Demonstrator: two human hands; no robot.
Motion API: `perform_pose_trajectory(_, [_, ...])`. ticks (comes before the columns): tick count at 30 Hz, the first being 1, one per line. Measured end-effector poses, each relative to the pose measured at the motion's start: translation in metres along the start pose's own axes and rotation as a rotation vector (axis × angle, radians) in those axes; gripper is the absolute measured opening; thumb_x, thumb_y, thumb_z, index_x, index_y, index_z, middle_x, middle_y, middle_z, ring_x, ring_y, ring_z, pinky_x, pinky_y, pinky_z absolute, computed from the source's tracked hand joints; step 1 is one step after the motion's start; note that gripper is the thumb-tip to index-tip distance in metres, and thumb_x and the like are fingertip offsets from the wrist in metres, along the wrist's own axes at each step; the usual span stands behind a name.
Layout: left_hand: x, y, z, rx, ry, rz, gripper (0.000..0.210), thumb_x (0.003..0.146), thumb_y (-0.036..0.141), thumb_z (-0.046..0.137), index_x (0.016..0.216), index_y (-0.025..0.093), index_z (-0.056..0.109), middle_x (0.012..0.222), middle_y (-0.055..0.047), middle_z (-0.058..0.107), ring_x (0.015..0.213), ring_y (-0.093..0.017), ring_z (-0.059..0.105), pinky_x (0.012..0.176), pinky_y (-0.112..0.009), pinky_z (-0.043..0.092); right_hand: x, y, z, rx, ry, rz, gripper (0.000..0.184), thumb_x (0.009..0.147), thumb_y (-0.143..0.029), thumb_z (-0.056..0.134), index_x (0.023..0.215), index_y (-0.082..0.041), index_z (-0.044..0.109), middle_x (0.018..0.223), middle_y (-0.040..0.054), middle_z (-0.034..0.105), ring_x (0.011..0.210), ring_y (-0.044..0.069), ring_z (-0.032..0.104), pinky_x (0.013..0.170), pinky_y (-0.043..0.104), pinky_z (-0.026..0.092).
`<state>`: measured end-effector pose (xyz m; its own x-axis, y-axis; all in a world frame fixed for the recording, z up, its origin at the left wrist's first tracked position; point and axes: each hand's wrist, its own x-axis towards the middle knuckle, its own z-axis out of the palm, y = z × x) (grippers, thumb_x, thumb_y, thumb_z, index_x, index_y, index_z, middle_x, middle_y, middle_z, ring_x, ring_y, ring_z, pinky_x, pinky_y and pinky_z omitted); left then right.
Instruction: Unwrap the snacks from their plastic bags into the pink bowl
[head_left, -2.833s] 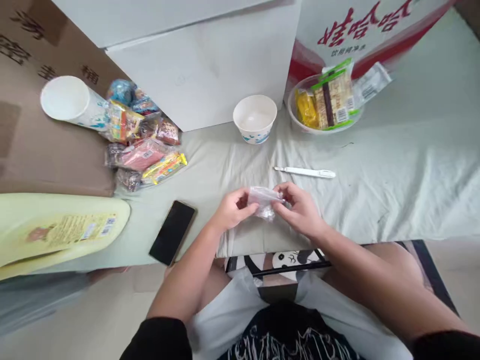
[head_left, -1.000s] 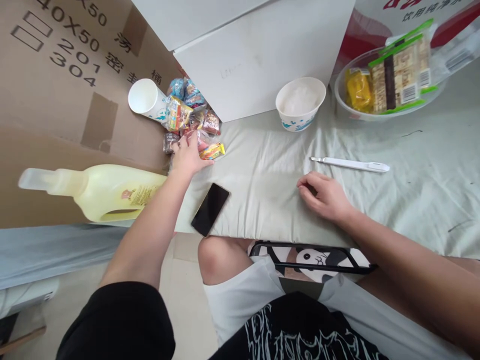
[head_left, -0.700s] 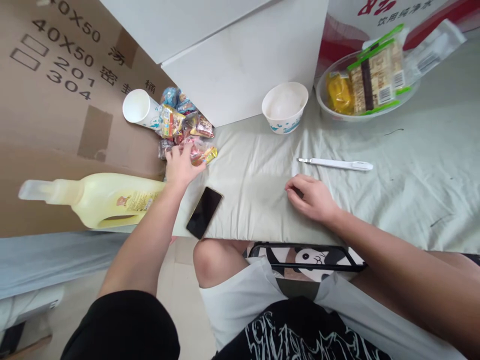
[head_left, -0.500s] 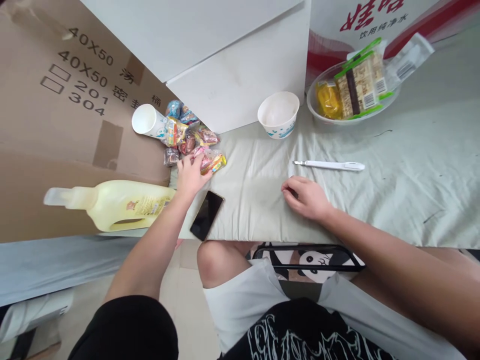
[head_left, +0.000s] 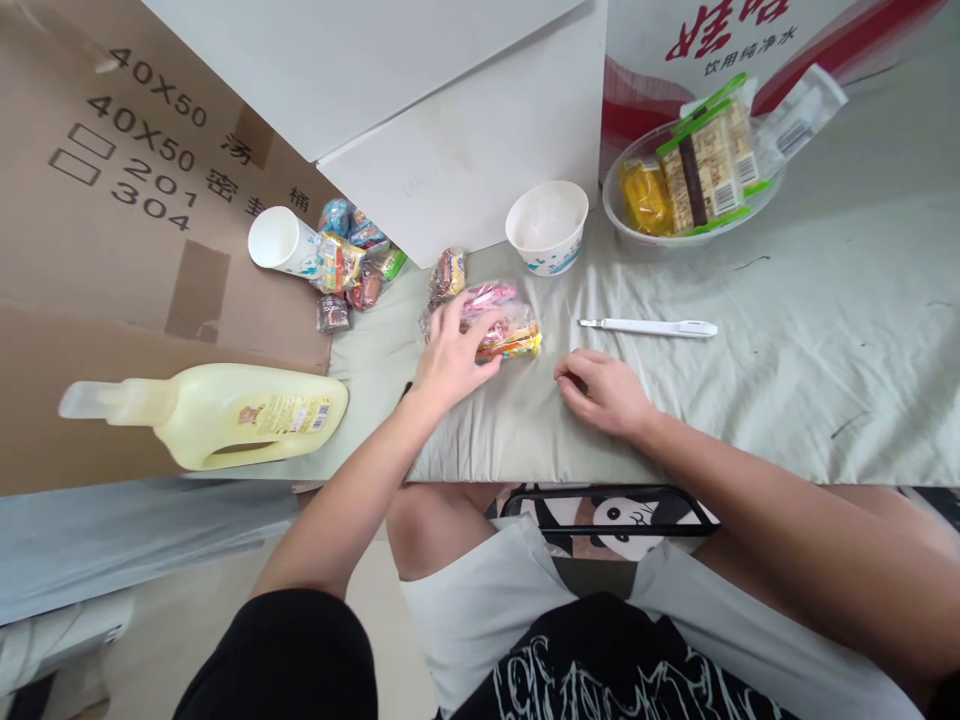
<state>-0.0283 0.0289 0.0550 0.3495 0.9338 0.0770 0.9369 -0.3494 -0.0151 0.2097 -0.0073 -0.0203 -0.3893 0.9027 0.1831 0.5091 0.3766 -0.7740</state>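
My left hand (head_left: 455, 362) is curled over a small bunch of clear-wrapped snack packets (head_left: 517, 336), pink and yellow, on the cloth-covered surface. Its fingertips press onto the packets, and part of the bunch is hidden beneath them. Just behind lies another wrapped packet (head_left: 448, 272), brown and yellow. My right hand (head_left: 606, 392) rests on the cloth with its fingers curled in; whether anything is inside cannot be seen. Near its knuckles lies a slim white craft knife (head_left: 651, 327) with a metal blade tip. A white paper bowl (head_left: 547, 228) stands behind, between both hands.
Several snack packets (head_left: 365, 262) lie at the back left by a tipped paper cup (head_left: 283, 241). A yellow bottle (head_left: 251, 412) lies beside the cardboard box (head_left: 142, 290). A plastic bowl (head_left: 686, 238) of packaged snacks stands back right. White boxes (head_left: 450, 150) line the back.
My left hand has moved right across the cloth, bringing the snack packets away from the pile. Another packet now lies apart by the white box. My forearm now covers most of the phone.
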Motion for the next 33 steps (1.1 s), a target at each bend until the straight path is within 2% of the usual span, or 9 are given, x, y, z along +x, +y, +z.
perform_pose_trajectory(3, [-0.002,0.019,-0.004,-0.057,0.072,0.074,0.044,0.088,0.031,0.067,0.132,0.029,0.062,0.147,-0.014,0.053,0.142,-0.039,0.042,0.117,-0.059,0.037,0.000,0.001,-0.001,0.028,0.008,-0.003,0.016,0.091,-0.025,0.048,0.087,-0.021,0.063,0.085,0.0081,0.068,0.079,0.023,0.062,0.070,0.034,0.043])
perform_pose_trajectory(7, [-0.006,0.035,0.007,-0.160,-0.094,0.265,0.034,0.092,0.028,0.058,0.126,0.025,0.066,0.125,-0.013,0.069,0.121,-0.032,0.063,0.107,-0.049,0.049,0.000,0.000,-0.003,0.048,0.019,-0.019,0.015,0.091,-0.025,0.049,0.087,-0.022,0.063,0.084,0.0074,0.068,0.078,0.022,0.061,0.070,0.033,0.043])
perform_pose_trajectory(13, [0.009,0.022,0.029,-0.065,-0.142,0.033,0.058,0.096,0.034,0.056,0.150,0.017,0.045,0.160,-0.017,0.045,0.146,-0.035,0.046,0.118,-0.054,0.039,0.003,-0.001,-0.008,0.080,0.017,-0.028,0.014,0.089,-0.022,0.048,0.083,-0.022,0.060,0.081,0.0069,0.066,0.075,0.021,0.059,0.071,0.033,0.044])
perform_pose_trajectory(16, [0.017,0.013,0.030,-0.075,-0.133,0.011,0.048,0.097,0.026,0.050,0.143,0.015,0.054,0.152,-0.017,0.055,0.138,-0.033,0.054,0.114,-0.050,0.045,0.005,0.001,-0.020,0.086,0.077,-0.038,0.013,0.088,-0.022,0.048,0.081,-0.022,0.059,0.081,0.0070,0.066,0.076,0.021,0.060,0.072,0.034,0.045])
perform_pose_trajectory(19, [0.015,0.007,0.028,-0.160,-0.043,-0.016,0.042,0.095,0.021,0.045,0.134,0.014,0.061,0.136,-0.017,0.067,0.126,-0.031,0.065,0.109,-0.046,0.049,0.008,0.002,-0.035,0.084,0.186,0.017,0.012,0.086,-0.022,0.048,0.080,-0.023,0.058,0.078,0.0056,0.066,0.074,0.020,0.060,0.070,0.033,0.045])
perform_pose_trajectory(25, [-0.008,0.014,0.014,-0.739,0.400,-0.203,0.033,0.094,0.040,0.057,0.122,0.022,0.064,0.112,-0.010,0.076,0.105,-0.026,0.072,0.096,-0.042,0.057,0.009,0.008,-0.051,0.083,0.317,0.083,0.010,0.085,-0.023,0.050,0.080,-0.023,0.059,0.078,0.0052,0.066,0.072,0.020,0.060,0.069,0.035,0.046])
perform_pose_trajectory(28, [-0.004,0.032,0.015,-1.249,0.493,-0.368,0.028,0.094,0.047,0.059,0.109,0.025,0.065,0.112,-0.006,0.075,0.108,-0.024,0.072,0.097,-0.040,0.057,0.010,0.013,-0.050,0.031,0.341,0.101,0.010,0.085,-0.021,0.051,0.080,-0.024,0.060,0.079,0.0057,0.067,0.075,0.021,0.061,0.071,0.036,0.047])
perform_pose_trajectory(30, [0.005,0.047,0.022,-1.632,0.353,-0.550,0.026,0.089,0.048,0.063,0.099,0.023,0.066,0.104,-0.004,0.076,0.109,-0.024,0.073,0.097,-0.038,0.057,0.012,0.015,-0.047,0.013,0.355,0.095,0.008,0.084,-0.021,0.052,0.081,-0.024,0.059,0.080,0.0055,0.067,0.076,0.021,0.062,0.072,0.036,0.048])
perform_pose_trajectory(33, [0.014,0.064,0.037,-2.044,-0.008,-0.779,0.026,0.092,0.042,0.057,0.098,0.019,0.068,0.098,-0.004,0.077,0.112,-0.025,0.072,0.101,-0.038,0.056,0.013,0.017,-0.039,0.046,0.341,0.041,0.005,0.084,-0.025,0.055,0.088,-0.023,0.059,0.083,0.0048,0.067,0.077,0.021,0.062,0.072,0.037,0.051])
